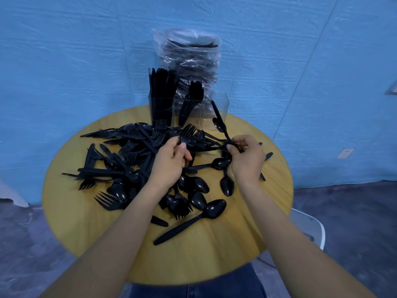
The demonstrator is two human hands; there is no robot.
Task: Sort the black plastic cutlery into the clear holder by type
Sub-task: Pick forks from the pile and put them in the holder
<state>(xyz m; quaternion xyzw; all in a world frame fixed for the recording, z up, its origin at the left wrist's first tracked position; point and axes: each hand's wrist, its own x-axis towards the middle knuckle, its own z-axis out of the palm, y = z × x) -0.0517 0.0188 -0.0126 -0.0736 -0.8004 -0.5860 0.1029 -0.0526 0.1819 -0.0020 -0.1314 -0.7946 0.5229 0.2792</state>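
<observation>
Writing: none can be read on any item.
Pile (129, 160): black forks, knives and spoons heaped on the left and middle of the round wooden desk (214, 254), reaching close to its left edge.
Left hand (171, 162): over the middle of the pile, grip pinching a fork (186, 134) by the neck, tines up toward the holder.
Holder (187, 110): clear, at the desk's far edge; left compartment packed with upright knives, middle one with forks, right one looks bare.
Bag (189, 54): clear plastic, full of cutlery, just behind the holder.
Right hand (247, 158): grip pinching a spoon (219, 123) by the handle, bowl raised in front of the holder's right compartment.
Loose spoons (212, 208): scattered between the forearms.
Open room: bare wood along the near edge and the right side of the desk.
</observation>
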